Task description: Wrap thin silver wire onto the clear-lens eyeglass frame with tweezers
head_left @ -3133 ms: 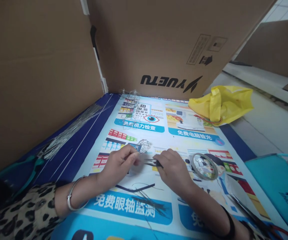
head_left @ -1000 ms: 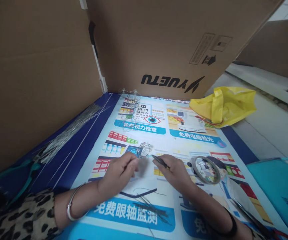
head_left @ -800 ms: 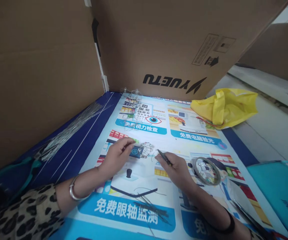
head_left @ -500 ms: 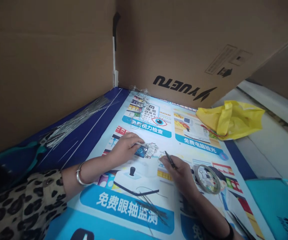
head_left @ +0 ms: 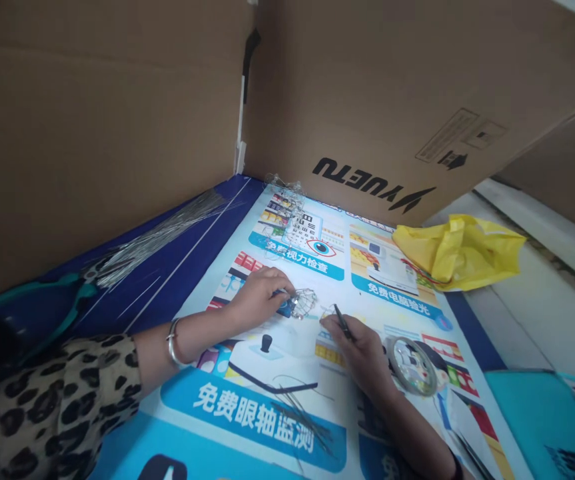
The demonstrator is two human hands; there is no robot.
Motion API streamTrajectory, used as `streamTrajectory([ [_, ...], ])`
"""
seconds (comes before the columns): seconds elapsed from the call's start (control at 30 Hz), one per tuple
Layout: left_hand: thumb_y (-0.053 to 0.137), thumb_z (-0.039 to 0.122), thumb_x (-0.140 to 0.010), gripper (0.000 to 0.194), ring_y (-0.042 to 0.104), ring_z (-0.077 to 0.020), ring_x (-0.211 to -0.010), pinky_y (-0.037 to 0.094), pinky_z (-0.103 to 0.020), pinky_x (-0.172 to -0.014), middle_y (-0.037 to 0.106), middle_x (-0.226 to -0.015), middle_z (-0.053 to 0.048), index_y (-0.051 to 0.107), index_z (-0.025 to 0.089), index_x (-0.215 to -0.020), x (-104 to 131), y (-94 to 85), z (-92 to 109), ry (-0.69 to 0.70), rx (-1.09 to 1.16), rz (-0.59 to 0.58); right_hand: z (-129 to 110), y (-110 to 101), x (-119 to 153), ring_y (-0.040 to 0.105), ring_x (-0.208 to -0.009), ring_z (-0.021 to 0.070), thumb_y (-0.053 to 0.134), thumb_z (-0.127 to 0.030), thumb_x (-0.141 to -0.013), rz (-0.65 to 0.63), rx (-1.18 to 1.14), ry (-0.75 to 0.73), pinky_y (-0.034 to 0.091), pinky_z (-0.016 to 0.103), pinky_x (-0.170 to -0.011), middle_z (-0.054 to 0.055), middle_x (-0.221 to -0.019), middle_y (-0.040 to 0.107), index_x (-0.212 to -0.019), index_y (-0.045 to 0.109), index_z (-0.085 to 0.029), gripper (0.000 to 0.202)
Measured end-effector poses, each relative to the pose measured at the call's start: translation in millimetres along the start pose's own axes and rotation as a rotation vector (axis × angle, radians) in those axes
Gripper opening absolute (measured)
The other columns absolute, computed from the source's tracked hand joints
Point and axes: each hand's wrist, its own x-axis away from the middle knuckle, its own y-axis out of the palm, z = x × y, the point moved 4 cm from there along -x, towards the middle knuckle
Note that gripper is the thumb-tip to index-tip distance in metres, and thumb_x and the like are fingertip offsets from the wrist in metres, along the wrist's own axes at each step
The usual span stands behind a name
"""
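My left hand (head_left: 262, 297) is closed on a small wire frame (head_left: 303, 303), a rounded mesh of thin silvery wire that sticks out to the right of the fingertips. To its right, my right hand (head_left: 354, 340) is closed round a dark slim tool (head_left: 342, 320), whose tip points up and to the left. A thin wire shows by the right fingertips, a short gap from the frame. Both hands are low over a printed poster (head_left: 287, 333). What the left fingers pinch exactly is too small to tell.
Long straight wires (head_left: 167, 230) and teal-handled pliers (head_left: 80, 290) lie at the left. Tangled wire pieces (head_left: 284, 200) are at the back. A tape roll (head_left: 412, 365), a yellow bag (head_left: 460, 253) and tweezers (head_left: 472, 457) are at the right. Cardboard walls (head_left: 357, 100) stand behind; loose wires (head_left: 302, 417) lie in front.
The view has shifted slightly. My left fingers have curled in a little by the wire frame. My right hand keeps its hold on the tool.
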Motion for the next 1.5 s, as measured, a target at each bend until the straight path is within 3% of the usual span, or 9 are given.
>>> streamTrajectory([
  [0.57, 0.048, 0.009, -0.080, 0.011, 0.052, -0.0167, -0.080, 0.039, -0.029, -0.073, 0.058, -0.079, -0.002, 0.055, 0.017, -0.076, -1, -0.6, 11, 0.040, -0.102, -0.090, 1, 2, -2, 0.056, -0.064, 0.0158, 0.046, -0.043, -0.083, 0.042, 0.022, -0.056, 0.040, 0.024, -0.059, 0.001, -0.065, 0.061, -0.075, 0.064, -0.016, 0.033],
  [0.9, 0.047, 0.023, -0.082, 0.007, 0.045, -0.0117, -0.062, 0.036, -0.023, -0.059, 0.049, -0.068, 0.003, 0.050, 0.018, -0.077, 3, -2.1, 12, -0.264, 0.161, -0.132, 3, 3, -14, 0.049, -0.055, 0.0124, 0.044, -0.042, -0.084, 0.132, 0.097, -0.073, 0.030, 0.022, -0.051, -0.001, -0.057, 0.052, -0.062, 0.053, -0.018, 0.034],
  [1.1, 0.045, 0.030, -0.085, 0.014, 0.048, -0.0129, -0.072, 0.037, -0.024, -0.067, 0.052, -0.075, 0.001, 0.051, 0.018, -0.080, -3, -1.7, 10, -0.269, 0.251, -0.074, 1, 5, -24, 0.054, -0.069, 0.0150, 0.044, -0.034, -0.087, 0.175, 0.216, -0.119, 0.034, 0.024, -0.061, 0.002, -0.071, 0.061, -0.077, 0.059, -0.019, 0.024],
  [1.37, 0.050, 0.033, -0.083, 0.016, 0.047, -0.0096, -0.061, 0.036, -0.020, -0.057, 0.055, -0.072, 0.001, 0.051, 0.017, -0.079, -27, -1.4, 7, -0.298, 0.330, -0.079, 1, 6, -36, 0.056, -0.078, 0.0159, 0.045, -0.031, -0.088, 0.221, 0.326, -0.140, 0.034, 0.024, -0.064, 0.003, -0.080, 0.064, -0.085, 0.061, -0.019, 0.021],
  [1.5, 0.050, 0.032, -0.083, 0.015, 0.041, -0.0069, -0.047, 0.032, -0.018, -0.049, 0.052, -0.058, 0.005, 0.050, 0.017, -0.079, -31, 1.3, 5, -0.304, 0.319, -0.114, 4, 6, -41, 0.056, -0.076, 0.0156, 0.047, -0.032, -0.087, 0.251, 0.326, -0.157, 0.034, 0.024, -0.063, 0.002, -0.079, 0.064, -0.083, 0.061, -0.020, 0.019],
])
